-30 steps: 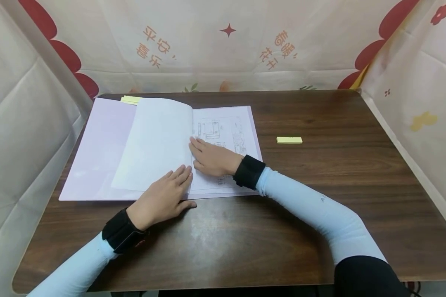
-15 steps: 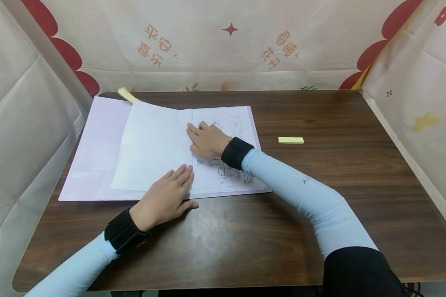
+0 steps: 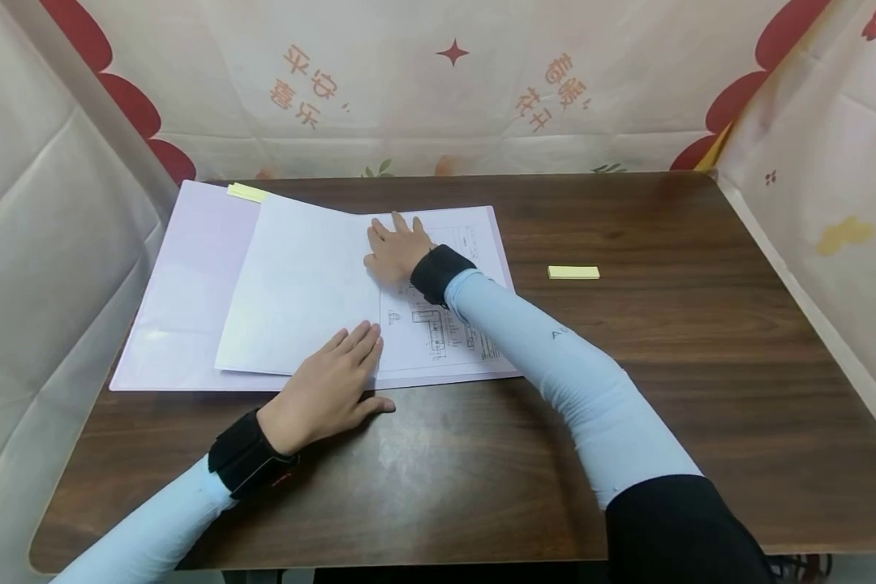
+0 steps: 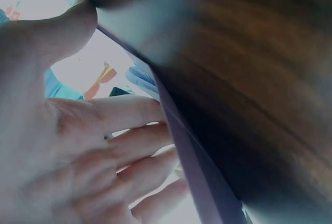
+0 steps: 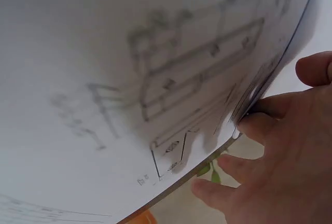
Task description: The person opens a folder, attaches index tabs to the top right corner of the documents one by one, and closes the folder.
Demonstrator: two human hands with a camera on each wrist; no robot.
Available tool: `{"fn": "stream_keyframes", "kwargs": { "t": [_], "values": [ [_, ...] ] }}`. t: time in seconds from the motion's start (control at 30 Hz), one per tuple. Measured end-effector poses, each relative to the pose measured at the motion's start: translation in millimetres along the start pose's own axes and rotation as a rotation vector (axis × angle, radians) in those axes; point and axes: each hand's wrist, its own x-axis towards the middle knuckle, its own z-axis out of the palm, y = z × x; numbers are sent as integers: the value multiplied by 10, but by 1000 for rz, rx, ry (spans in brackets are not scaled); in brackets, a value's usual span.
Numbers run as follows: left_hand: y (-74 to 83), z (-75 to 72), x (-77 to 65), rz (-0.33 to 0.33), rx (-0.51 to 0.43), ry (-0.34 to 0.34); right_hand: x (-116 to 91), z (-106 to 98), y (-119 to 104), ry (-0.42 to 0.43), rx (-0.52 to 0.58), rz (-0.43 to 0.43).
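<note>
A lilac folder (image 3: 168, 324) lies open on the table, with a blank white page (image 3: 299, 276) turned to its left side. On its right side is a sheet with a technical drawing (image 3: 438, 341), partly covered by the right arm. My left hand (image 3: 328, 389) rests flat across the lower edge near the fold, fingers straight and thumb out over the table. Spread over the upper part of the fold, my right hand (image 3: 397, 247) presses on the paper. In the right wrist view its fingers (image 5: 244, 167) reach toward the sheet's far edge.
A yellow sticky-note pad (image 3: 573, 273) lies on the brown table (image 3: 664, 389) right of the folder. Another yellow strip (image 3: 246, 192) sticks out at the page's top left. A printed curtain (image 3: 453, 105) encloses the back and sides.
My right hand has slid up along the fold toward the folder's top edge. The turned page lies flatter, and the yellow strip at its top has shifted slightly. The left hand stays in place.
</note>
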Motion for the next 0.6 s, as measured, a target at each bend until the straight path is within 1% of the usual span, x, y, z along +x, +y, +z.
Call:
{"fn": "stream_keyframes", "kwargs": {
  "t": [0.17,0.27,0.3,0.43,0.5,0.53,0.6],
  "values": [
    [-10,-27,16,10,17,2,57,-87,14,-43,62,35],
    [-39,-54,22,15,16,-19,123,-81,70,-80,105,46],
    [-52,-63,24,14,14,-28,178,-52,106,-86,112,54],
    [-91,-83,21,6,14,-45,152,-56,172,-62,121,60],
    [-94,-80,19,6,26,-41,114,-59,199,-39,116,64],
    [-93,-80,18,4,30,-40,58,-85,198,-28,118,55],
    [-88,-83,19,-1,31,-36,56,-75,238,-21,129,46]
  ]
}}
